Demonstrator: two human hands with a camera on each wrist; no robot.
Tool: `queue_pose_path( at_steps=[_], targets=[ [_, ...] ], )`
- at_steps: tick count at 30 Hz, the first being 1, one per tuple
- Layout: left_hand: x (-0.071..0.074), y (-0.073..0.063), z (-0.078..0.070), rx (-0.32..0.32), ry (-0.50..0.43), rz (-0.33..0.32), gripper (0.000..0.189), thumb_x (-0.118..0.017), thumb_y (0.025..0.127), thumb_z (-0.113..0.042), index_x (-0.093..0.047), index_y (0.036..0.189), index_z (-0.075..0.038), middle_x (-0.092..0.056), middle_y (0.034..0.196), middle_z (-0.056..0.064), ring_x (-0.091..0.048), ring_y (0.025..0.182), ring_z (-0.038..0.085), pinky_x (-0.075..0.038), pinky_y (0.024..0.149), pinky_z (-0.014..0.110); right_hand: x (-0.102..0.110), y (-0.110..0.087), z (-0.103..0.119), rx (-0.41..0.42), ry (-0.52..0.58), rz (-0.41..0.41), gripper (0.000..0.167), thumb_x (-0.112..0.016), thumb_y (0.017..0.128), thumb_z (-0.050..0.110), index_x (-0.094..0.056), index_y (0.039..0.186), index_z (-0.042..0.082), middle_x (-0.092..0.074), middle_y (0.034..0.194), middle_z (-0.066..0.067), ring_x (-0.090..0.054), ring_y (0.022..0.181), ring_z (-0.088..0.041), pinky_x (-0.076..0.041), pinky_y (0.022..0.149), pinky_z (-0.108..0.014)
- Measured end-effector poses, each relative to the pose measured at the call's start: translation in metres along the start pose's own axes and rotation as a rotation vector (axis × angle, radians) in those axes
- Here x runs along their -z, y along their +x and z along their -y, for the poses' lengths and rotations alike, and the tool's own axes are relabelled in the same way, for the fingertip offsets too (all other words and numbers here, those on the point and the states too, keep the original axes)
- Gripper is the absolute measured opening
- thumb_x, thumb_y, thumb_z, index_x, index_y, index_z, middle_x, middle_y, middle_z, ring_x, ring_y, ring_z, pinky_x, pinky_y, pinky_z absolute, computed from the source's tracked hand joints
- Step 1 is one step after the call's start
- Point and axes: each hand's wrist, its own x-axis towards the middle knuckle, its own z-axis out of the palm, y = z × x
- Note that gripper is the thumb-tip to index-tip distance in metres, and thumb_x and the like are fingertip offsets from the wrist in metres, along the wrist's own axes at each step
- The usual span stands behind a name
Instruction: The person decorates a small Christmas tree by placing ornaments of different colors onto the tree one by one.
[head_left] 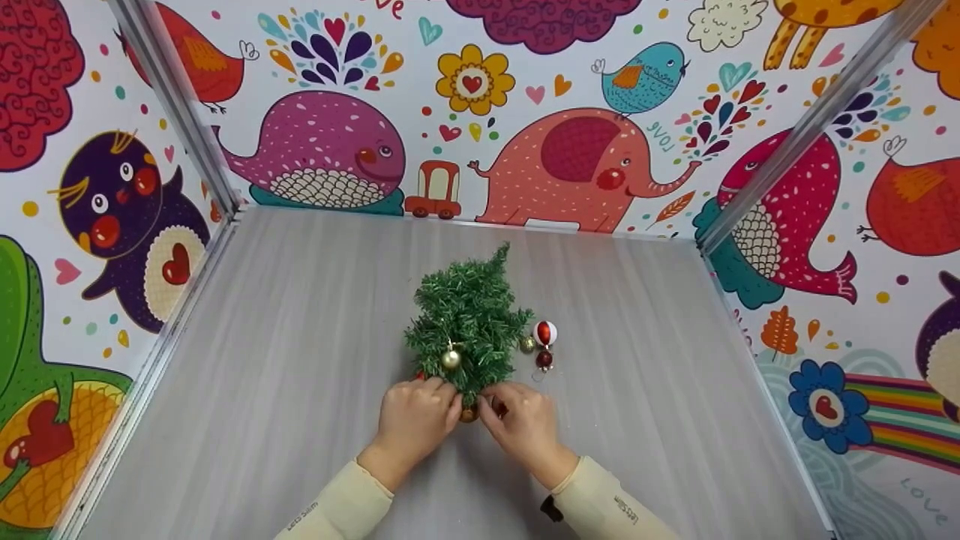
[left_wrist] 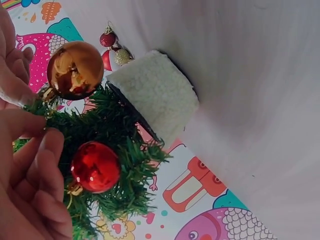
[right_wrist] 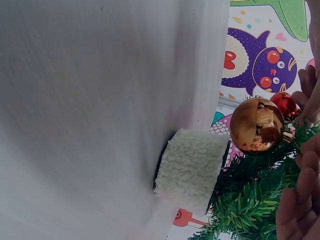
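Observation:
A small green artificial Christmas tree (head_left: 469, 315) leans away from me, its base (left_wrist: 155, 97) wrapped in white fleece. At its near side hangs a shiny copper-gold ball ornament (left_wrist: 75, 70), with a thin thread at its cap. My left hand (head_left: 420, 412) pinches at that thread between thumb and forefinger, beside the branch tips. From the other side my right hand (head_left: 525, 424) brings thumb and fingertips together by the same cap; what exactly they pinch I cannot tell. A red ball ornament (left_wrist: 96, 167) hangs close to my left fingers. A pale gold ball (head_left: 451, 358) hangs higher up.
Right of the tree lie a red-and-white ball (head_left: 545, 333), a dark red ball (head_left: 544, 359) and a small glittery gold ball (head_left: 527, 343). The grey tabletop (head_left: 300, 322) is bordered by walls with cartoon animals (head_left: 330, 150) and metal corner posts (head_left: 176, 105).

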Motion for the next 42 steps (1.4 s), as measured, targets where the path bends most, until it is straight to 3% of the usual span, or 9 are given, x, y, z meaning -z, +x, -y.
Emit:
queue_pose_path(
  at_steps=[16, 26, 34, 39, 42],
  targets=[
    [-0.001, -0.001, -0.001, -0.006, -0.021, 0.010, 0.018, -0.080, 0.074, -0.022, -0.065, 0.066, -0.014, -0.059, 0.061, -0.002, -0.054, 0.045, 0.017, -0.043, 0.040, 0.033, -0.003, -0.001, -0.002, 0.036, 0.030, 0.004, 0.010, -0.080, 0.075, 0.010, -0.074, 0.082, 0.014, -0.068, 0.072, 0.007, -0.060, 0.057, -0.004, -0.048, 0.049, -0.019],
    [-0.002, -0.001, 0.000, -0.008, -0.021, 0.019, 0.020, -0.080, 0.074, -0.023, -0.064, 0.064, -0.014, -0.059, 0.061, -0.003, -0.053, 0.045, 0.015, -0.042, 0.039, 0.031, 0.003, -0.001, -0.002, 0.022, 0.046, 0.042, 0.002, -0.074, 0.083, 0.015, -0.073, 0.083, 0.016, -0.068, 0.074, 0.008, -0.059, 0.059, -0.002, -0.048, 0.050, -0.018],
    [-0.001, -0.002, 0.002, -0.015, -0.038, 0.009, 0.023, -0.079, 0.074, -0.024, -0.061, 0.062, -0.015, -0.057, 0.060, -0.004, -0.050, 0.044, 0.014, -0.041, 0.038, 0.030, 0.006, -0.001, -0.002, 0.032, 0.048, 0.044, 0.006, -0.069, 0.088, 0.019, -0.073, 0.085, 0.016, -0.067, 0.075, 0.008, -0.060, 0.060, -0.003, -0.048, 0.051, -0.018],
    [0.002, 0.000, 0.004, -0.042, -0.048, -0.051, 0.024, -0.074, 0.073, -0.027, -0.057, 0.060, -0.015, -0.056, 0.059, -0.003, -0.049, 0.044, 0.014, -0.041, 0.039, 0.030, 0.008, -0.001, -0.004, 0.059, 0.087, -0.001, 0.004, -0.072, 0.086, 0.016, -0.073, 0.086, 0.013, -0.069, 0.078, 0.007, -0.059, 0.060, -0.003, -0.048, 0.050, -0.017],
    [0.006, 0.004, 0.004, -0.053, -0.086, -0.142, 0.024, -0.072, 0.072, -0.027, -0.057, 0.060, -0.014, -0.055, 0.059, -0.002, -0.049, 0.045, 0.015, -0.041, 0.040, 0.031, 0.010, 0.000, -0.004, 0.086, 0.107, -0.027, 0.002, -0.073, 0.084, 0.013, -0.073, 0.086, 0.012, -0.069, 0.078, 0.007, -0.058, 0.059, -0.001, -0.047, 0.050, -0.015]
  ],
)
